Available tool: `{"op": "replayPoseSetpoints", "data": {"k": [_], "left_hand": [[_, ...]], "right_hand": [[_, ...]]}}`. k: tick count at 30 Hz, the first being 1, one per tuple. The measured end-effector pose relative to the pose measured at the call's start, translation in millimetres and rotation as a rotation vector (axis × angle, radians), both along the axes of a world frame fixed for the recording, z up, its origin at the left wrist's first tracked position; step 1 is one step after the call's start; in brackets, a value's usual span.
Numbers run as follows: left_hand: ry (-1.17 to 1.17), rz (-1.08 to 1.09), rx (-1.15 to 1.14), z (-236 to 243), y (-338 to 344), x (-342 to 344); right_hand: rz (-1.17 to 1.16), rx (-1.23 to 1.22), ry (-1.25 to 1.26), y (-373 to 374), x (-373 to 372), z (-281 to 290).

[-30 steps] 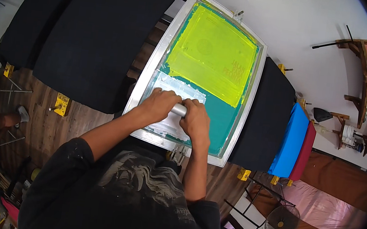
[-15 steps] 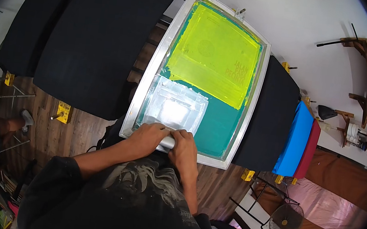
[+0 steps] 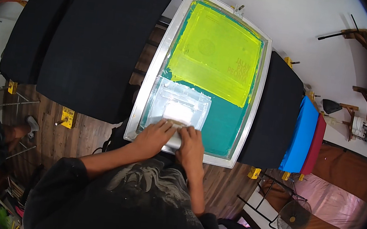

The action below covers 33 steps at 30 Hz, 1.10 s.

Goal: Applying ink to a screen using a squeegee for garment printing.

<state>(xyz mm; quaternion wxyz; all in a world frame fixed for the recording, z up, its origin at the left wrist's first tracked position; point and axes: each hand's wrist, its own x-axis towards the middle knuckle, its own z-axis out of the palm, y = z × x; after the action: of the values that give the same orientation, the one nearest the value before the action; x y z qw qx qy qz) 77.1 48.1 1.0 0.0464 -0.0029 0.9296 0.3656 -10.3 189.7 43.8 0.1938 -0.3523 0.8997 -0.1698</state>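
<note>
Cloth of plain black (image 3: pixel 100 45) lies flat on both sides of a big rectangular silver metal frame (image 3: pixel 158 65). Inside the frame is a flat dark green screen (image 3: pixel 225 126). Bright yellow-green paint (image 3: pixel 219 50) covers most of its far part, and a smaller pale white patch (image 3: pixel 181 93) sits near its left corner. A silver metal bar (image 3: pixel 172 144) is at the near end of that patch. Left hand (image 3: pixel 155 136) and right hand (image 3: pixel 191 147) have their grip around the bar, fingers bent over its top.
</note>
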Motion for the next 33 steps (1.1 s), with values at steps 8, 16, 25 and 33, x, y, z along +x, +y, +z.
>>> {"op": "replayPoseSetpoints", "data": {"k": [8,16,25,33], "left_hand": [[-0.013,0.011,0.171,24.0,-15.1,-14.3],[0.025,0.092,0.105,11.8,-22.3,-50.6],[-0.041,-0.065,-0.011,17.0,-1.1,11.0],[0.178,0.065,-0.033,14.8,-13.6,-30.4]], "right_hand": [[0.049,0.079,-0.024,-5.1,-10.4,14.2],[0.005,0.045,0.094,-17.7,-42.8,-10.6],[-0.023,-0.003,0.043,11.5,20.2,-1.5],[0.045,0.052,0.173,-8.7,-19.1,1.1]]}}
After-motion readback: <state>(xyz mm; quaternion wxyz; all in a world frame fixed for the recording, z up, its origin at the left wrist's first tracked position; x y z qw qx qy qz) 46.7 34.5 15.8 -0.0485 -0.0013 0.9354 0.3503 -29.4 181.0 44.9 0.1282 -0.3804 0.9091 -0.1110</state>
